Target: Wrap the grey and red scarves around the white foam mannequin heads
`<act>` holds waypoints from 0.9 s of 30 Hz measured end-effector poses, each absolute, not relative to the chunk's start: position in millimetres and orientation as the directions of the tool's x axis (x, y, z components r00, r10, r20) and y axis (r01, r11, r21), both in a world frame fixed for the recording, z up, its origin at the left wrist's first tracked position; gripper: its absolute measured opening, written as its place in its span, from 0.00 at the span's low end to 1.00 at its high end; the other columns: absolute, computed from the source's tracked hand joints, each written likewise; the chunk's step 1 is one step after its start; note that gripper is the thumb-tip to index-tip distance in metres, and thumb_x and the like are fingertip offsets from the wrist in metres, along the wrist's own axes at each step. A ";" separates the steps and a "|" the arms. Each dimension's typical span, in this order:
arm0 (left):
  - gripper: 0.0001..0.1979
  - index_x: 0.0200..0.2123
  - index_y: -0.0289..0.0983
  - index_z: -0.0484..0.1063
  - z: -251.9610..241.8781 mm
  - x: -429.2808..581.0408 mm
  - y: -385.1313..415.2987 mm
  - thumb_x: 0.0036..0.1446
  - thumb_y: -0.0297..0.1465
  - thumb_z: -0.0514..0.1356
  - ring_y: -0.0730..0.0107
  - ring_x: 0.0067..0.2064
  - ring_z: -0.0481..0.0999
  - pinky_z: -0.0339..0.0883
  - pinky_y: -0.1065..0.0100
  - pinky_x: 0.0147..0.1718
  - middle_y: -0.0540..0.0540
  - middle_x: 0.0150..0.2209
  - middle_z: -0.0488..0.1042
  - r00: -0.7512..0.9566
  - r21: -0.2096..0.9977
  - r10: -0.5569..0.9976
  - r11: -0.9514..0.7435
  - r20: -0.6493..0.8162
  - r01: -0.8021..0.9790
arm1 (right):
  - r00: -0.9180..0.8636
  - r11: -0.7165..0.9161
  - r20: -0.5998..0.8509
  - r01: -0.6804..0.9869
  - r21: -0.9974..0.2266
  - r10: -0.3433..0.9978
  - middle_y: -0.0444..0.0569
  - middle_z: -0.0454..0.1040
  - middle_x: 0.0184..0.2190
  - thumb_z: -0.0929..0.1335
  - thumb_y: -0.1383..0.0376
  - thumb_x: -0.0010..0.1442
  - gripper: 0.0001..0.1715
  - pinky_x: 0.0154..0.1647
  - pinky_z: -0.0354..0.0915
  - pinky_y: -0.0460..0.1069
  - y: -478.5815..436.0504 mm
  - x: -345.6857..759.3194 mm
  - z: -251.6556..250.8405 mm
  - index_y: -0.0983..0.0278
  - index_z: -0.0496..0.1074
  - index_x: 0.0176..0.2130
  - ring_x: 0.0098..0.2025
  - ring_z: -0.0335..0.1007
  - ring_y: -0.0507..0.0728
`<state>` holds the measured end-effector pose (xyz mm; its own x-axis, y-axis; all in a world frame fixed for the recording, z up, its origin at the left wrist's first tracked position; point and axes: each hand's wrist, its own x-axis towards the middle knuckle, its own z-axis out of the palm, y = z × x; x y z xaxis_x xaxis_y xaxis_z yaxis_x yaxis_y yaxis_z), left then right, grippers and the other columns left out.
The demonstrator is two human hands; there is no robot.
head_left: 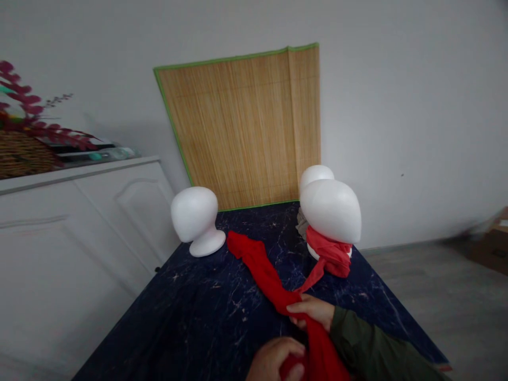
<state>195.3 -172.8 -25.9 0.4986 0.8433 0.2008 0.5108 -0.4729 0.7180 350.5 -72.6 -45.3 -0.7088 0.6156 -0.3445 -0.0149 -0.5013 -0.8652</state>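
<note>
Leftward, a white head form [195, 212] stands at ten o'clock on the table [206, 307], while red cloth [273, 280] runs from eleven to five, the left hand [272, 355] curled round a red bunch [291, 364] near six, the right hand [315, 309] pinching the cloth at four.

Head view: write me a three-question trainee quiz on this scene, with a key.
1. True or false: the right hand holds the red cloth.
2. Where does the far end of that cloth lie?
A) On the floor
B) Beside the base of the left white head form
C) On top of the cabinet
3. How many white head forms show in all?

Key: 1. True. 2. B. 3. Three, one partly hidden behind another.
</note>
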 end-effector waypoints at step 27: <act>0.16 0.44 0.37 0.66 -15.0 69.3 -97.3 0.53 0.38 0.52 0.68 0.45 0.71 0.63 0.68 0.46 0.46 0.43 0.72 -0.176 0.599 0.922 -0.071 0.344 0.797 | -0.224 -0.206 -0.111 -0.464 -0.862 0.968 0.37 0.49 0.13 0.60 0.47 0.54 0.25 0.14 0.44 0.42 -97.3 466.4 -17.9 0.63 0.59 0.20 0.14 0.39 0.45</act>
